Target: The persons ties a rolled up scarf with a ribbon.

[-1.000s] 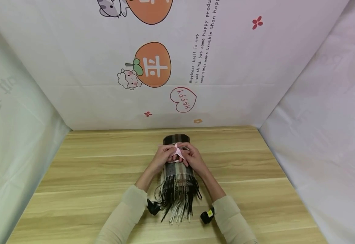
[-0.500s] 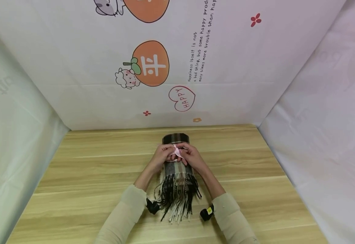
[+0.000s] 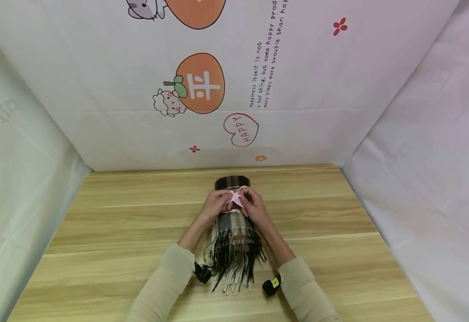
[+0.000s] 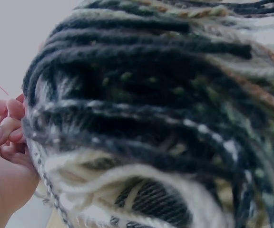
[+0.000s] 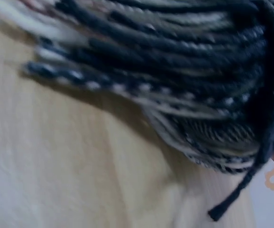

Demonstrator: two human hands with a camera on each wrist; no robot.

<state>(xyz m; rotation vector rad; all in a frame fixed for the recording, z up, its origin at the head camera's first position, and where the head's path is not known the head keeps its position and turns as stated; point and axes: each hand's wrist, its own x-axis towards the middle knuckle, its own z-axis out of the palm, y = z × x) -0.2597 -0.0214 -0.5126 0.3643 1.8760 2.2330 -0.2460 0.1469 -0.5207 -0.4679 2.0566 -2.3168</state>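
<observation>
Fingers [image 3: 223, 195] of the left hand [image 3: 213, 206] and right hand [image 3: 257, 209] pinch pink ribbon [image 3: 235, 197] over the scarf [image 3: 238, 223] (a plaid roll with stringy fringe [image 3: 237, 257]).

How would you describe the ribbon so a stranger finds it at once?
On the table lies a rolled plaid scarf. Over it, between the left hand and right hand, is the ribbon: plain pale pink, unlike the dark plaid.
</observation>
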